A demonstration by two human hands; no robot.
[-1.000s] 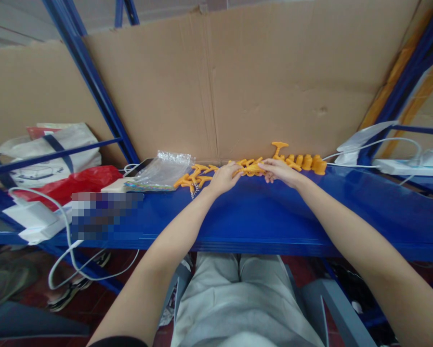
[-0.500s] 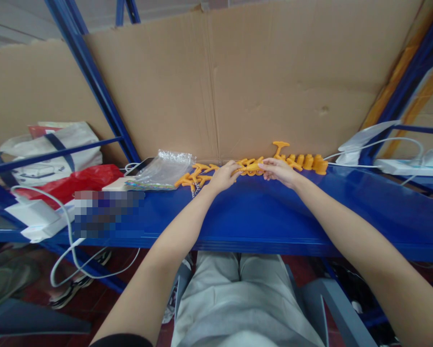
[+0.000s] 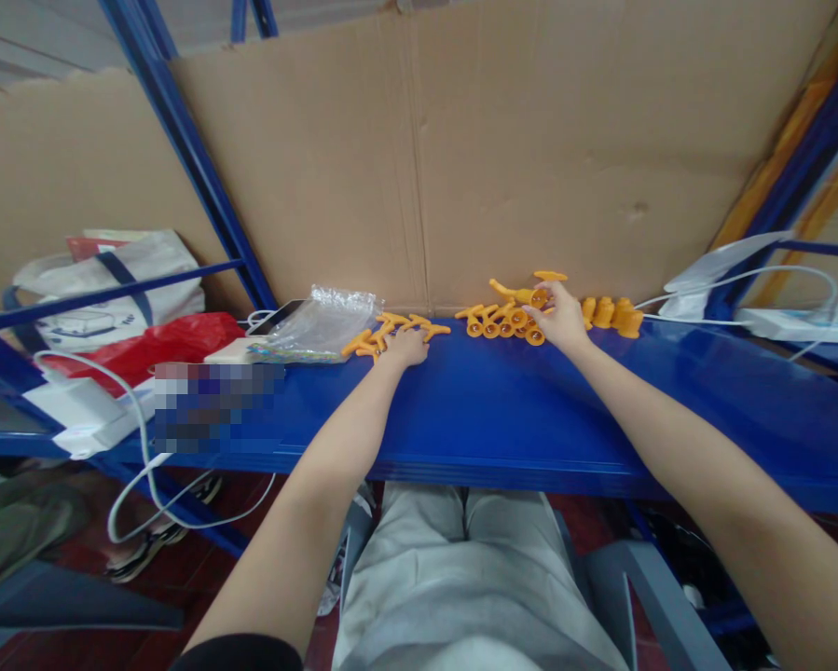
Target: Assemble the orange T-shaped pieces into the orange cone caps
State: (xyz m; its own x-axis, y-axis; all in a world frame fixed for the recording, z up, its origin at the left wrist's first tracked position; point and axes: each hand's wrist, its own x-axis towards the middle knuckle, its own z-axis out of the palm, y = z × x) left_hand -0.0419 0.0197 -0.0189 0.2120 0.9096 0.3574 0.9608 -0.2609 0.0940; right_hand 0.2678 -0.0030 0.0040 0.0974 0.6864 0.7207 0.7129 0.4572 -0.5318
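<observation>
My right hand (image 3: 564, 319) is closed on a yellow plastic piece with a round cup end and a thin stem (image 3: 506, 289), raised just above a row of similar cup-ended pieces (image 3: 506, 326). The stem points left, and the cup is at my fingertips. My left hand (image 3: 405, 349) reaches over a pile of yellow T-shaped handles (image 3: 391, 321). Its fingers are bent down among them, and the fingertips are partly hidden, so I cannot see if they grip one. Another yellow T-shaped piece (image 3: 550, 276) stands behind my right hand.
Several yellow bell-shaped caps (image 3: 604, 313) stand to the right on the blue shelf (image 3: 488, 410). A clear plastic bag (image 3: 321, 321) lies left of the handles. White chargers and cables (image 3: 89, 410), a red bag (image 3: 167, 347) and a cardboard wall (image 3: 419, 168) surround the area.
My hands were close together on a yellow piece at the middle. The left has moved left to the handle pile; the right has moved right, carrying a cup-ended piece.
</observation>
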